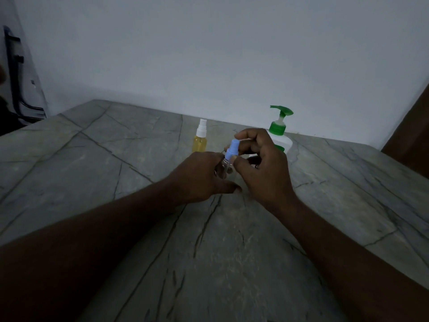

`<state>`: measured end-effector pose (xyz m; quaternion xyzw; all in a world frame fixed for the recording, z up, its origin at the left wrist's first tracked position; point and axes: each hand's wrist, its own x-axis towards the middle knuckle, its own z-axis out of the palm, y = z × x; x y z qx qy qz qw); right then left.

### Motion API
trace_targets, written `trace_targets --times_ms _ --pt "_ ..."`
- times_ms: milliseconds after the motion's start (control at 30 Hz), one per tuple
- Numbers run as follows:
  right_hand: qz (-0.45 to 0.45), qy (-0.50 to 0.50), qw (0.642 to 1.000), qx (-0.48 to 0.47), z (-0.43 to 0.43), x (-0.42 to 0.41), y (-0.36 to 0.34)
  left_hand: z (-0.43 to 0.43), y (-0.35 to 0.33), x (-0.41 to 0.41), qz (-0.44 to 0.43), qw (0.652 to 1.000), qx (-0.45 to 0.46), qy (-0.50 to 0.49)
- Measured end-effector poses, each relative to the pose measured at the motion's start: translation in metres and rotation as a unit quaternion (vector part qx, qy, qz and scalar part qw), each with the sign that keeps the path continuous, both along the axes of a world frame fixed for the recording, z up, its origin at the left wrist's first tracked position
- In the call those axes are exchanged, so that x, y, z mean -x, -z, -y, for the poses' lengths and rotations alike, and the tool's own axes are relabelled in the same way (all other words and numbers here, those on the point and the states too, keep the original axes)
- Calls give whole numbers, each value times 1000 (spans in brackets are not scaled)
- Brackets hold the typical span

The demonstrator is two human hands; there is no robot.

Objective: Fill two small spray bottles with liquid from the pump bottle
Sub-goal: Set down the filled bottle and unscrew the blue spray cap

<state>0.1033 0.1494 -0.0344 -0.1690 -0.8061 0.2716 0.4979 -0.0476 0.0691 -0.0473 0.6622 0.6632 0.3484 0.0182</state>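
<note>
A small clear spray bottle (225,165) is held over the middle of the grey stone table (97,163), tilted to the right. My left hand (202,177) grips its clear body. My right hand (260,168) pinches its blue spray cap (231,151) with thumb and fingers. Behind the hands, a second small spray bottle (199,138) with a white cap and yellow liquid stands upright. The white pump bottle (279,133) with a green pump head stands at the back right, partly hidden by my right hand.
A pale wall rises right behind the table's far edge. A dark frame (14,73) stands at the far left beyond the table corner. A brown surface (413,133) borders the table at the right.
</note>
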Motion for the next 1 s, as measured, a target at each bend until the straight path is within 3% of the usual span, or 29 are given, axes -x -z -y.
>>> trace_targets --times_ms 200,400,600,833,1000 --pt "27 74 996 -31 3 8 4 4 -2 -4 10 1000 -15 20" --pt "9 7 1000 -21 1 0 -1 -1 1 0 13 1000 -5 8" --pt "30 54 997 -45 1 5 3 0 2 0 11 1000 -7 7" --pt "-101 33 992 73 -9 -4 -12 -2 -1 -3 8 999 26 -20" --pt "-169 65 980 78 -12 -12 -18 -4 1 -2 14 999 26 -22"
